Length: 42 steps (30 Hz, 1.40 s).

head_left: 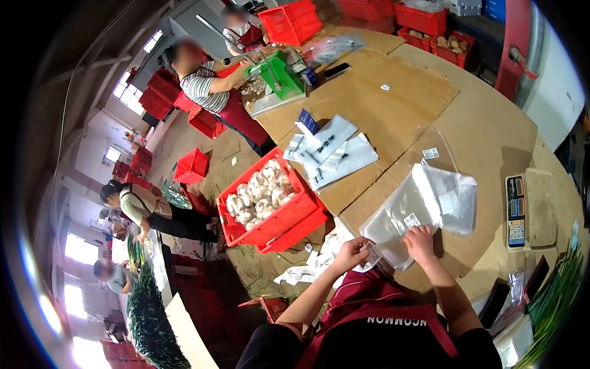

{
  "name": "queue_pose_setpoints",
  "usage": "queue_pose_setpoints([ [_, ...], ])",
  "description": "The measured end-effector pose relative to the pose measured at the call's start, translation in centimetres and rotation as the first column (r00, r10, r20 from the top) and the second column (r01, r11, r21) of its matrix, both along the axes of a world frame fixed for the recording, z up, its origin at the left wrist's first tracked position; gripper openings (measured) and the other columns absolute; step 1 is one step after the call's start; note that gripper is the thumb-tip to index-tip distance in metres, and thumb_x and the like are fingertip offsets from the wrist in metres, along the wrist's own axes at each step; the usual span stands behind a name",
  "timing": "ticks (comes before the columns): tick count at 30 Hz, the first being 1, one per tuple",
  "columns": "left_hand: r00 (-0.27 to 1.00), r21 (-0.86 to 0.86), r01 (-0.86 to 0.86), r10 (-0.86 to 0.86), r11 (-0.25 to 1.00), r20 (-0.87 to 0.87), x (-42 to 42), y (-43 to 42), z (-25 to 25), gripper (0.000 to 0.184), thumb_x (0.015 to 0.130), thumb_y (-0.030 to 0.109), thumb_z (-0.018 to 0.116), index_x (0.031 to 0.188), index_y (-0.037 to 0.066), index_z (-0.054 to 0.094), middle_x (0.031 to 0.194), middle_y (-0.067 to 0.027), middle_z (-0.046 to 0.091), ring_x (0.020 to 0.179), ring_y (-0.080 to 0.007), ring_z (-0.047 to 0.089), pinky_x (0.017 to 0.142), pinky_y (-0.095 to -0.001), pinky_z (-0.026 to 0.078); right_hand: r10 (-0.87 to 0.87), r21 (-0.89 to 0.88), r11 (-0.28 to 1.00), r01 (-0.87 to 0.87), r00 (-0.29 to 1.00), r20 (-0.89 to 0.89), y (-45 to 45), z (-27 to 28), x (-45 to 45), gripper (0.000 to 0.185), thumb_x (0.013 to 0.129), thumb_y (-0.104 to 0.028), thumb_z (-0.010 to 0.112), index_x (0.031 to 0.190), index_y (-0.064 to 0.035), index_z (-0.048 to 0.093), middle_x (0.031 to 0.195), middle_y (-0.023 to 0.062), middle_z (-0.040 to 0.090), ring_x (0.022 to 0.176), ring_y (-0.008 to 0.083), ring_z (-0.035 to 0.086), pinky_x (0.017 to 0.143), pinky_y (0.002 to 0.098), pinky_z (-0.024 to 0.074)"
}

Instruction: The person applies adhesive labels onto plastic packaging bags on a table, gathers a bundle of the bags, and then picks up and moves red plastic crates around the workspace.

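Note:
My left hand (350,254) is closed, thumb and fingers pinching a small sheet of white printed labels (370,258) at the table's near edge. To its right, my right hand (420,242) rests on a stack of clear plastic bags (393,212), fingers spread and fingertips by a white label (412,220) on the top bag. Whether those fingertips press the label or only the film, I cannot tell. Another clear bag (458,200) lies partly under the stack's right side.
A red crate of garlic bulbs (261,194) stands left of the table. Printed bags (335,150), a phone (338,70) and a green machine (283,77) lie farther back. At right are a scale (516,212) and green stalks (556,301). Several co-workers stand beyond.

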<state>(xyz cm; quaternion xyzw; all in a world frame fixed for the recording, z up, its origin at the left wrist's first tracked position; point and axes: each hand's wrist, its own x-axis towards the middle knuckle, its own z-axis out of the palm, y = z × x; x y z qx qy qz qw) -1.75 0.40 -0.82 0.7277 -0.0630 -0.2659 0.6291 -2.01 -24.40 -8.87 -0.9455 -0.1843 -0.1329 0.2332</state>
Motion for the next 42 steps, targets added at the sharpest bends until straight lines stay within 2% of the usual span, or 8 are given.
queue_pose_setpoints([
  [4,0.996,0.037,0.059,-0.061,0.998,0.068,0.3,0.2,-0.1,0.007,0.08,0.006,0.05,0.082,0.0,0.047,0.061,-0.003,0.051,0.049,-0.0103,0.053,0.045,-0.0238,0.044,-0.032,0.341,0.929,0.143,0.95,-0.31,-1.4,-0.1,1.1,0.004,0.069,-0.008,0.057,0.072,-0.0068,0.055,0.071,0.0052,0.053,0.073,0.0231,0.051,0.075,0.0329,0.0372],
  [8,0.996,-0.087,-0.085,0.087,0.993,0.018,0.2,1.4,-1.6,0.01,0.083,0.008,0.049,0.089,0.0,0.048,0.065,-0.0029,0.053,0.055,-0.0091,0.055,0.05,-0.0232,0.045,-0.761,0.8,0.408,0.439,0.648,0.033,-7.8,5.5,3.3,0.008,0.074,0.0,0.054,0.08,-0.0049,0.053,0.073,0.0046,0.05,0.07,0.0169,0.048,0.071,0.0255,0.0383],
  [11,0.987,0.065,0.022,-0.031,0.998,0.156,0.2,-0.5,-0.7,0.014,0.083,0.011,0.05,0.09,0.0,0.048,0.066,-0.0058,0.054,0.061,-0.012,0.055,0.054,-0.0265,0.045,-0.466,0.861,0.48,0.167,0.881,0.089,-3.9,5.9,1.8,0.01,0.075,-0.004,0.059,0.083,-0.0046,0.055,0.079,0.0064,0.052,0.072,0.0185,0.05,0.07,0.0272,0.0399],
  [14,0.911,0.299,0.192,-0.283,0.935,0.299,0.6,-3.3,1.1,0.017,0.081,0.013,0.053,0.093,0.0,0.051,0.072,-0.0116,0.055,0.065,-0.0165,0.053,0.06,-0.0294,0.043,0.35,0.7,0.705,0.114,0.802,-0.484,1.5,6.7,-0.5,0.015,0.071,-0.01,0.067,0.079,-0.0013,0.058,0.071,0.0023,0.058,0.065,0.0104,0.054,0.063,0.0237,0.0444],
  [19,0.95,0.231,0.15,-0.205,0.961,0.236,0.7,-3.0,1.5,0.022,0.081,0.021,0.057,0.083,-0.001,0.054,0.067,-0.0145,0.055,0.059,-0.0183,0.053,0.056,-0.0301,0.043,0.574,0.842,0.438,0.316,0.622,-0.533,3.5,2.4,-0.9,0.014,0.07,-0.01,0.068,0.075,-0.0005,0.059,0.067,0.0008,0.058,0.058,0.0054,0.05,0.054,0.0193,0.0413],
  [26,0.926,0.609,0.022,-0.246,0.792,0.286,2.1,-1.4,2.8,0.035,0.076,0.033,0.062,0.072,-0.001,0.056,0.057,-0.0131,0.054,0.051,-0.0201,0.052,0.05,-0.0314,0.041,0.052,0.627,0.684,0.373,0.832,-0.552,1.3,2.0,2.5,0.02,0.068,-0.016,0.068,0.074,-0.0013,0.056,0.06,0.0064,0.057,0.055,0.0125,0.054,0.058,0.0278,0.0434],
  [28,0.93,0.562,0.021,-0.222,0.827,0.292,2.0,-0.4,1.7,0.034,0.077,0.034,0.06,0.076,0.0,0.057,0.061,-0.0152,0.055,0.056,-0.0245,0.054,0.053,-0.0336,0.042,-0.372,-0.149,0.928,0.342,0.824,-0.427,-1.1,1.6,3.4,0.027,0.065,-0.023,0.07,0.08,-0.0046,0.057,0.068,0.0089,0.059,0.06,0.0217,0.057,0.073,0.037,0.042],
  [42,0.993,0.035,0.087,-0.089,0.996,0.073,0.7,-1.2,0.9,0.014,0.083,0.012,0.052,0.076,0.001,0.047,0.057,-0.0009,0.048,0.052,-0.0059,0.05,0.047,-0.0224,0.041,-0.075,0.016,0.997,0.075,0.997,-0.007,-0.3,-0.2,0.7,0.018,0.061,-0.022,0.068,0.066,-0.011,0.055,0.078,0.003,0.05,0.08,0.0216,0.048,0.078,0.0371,0.0326],
])
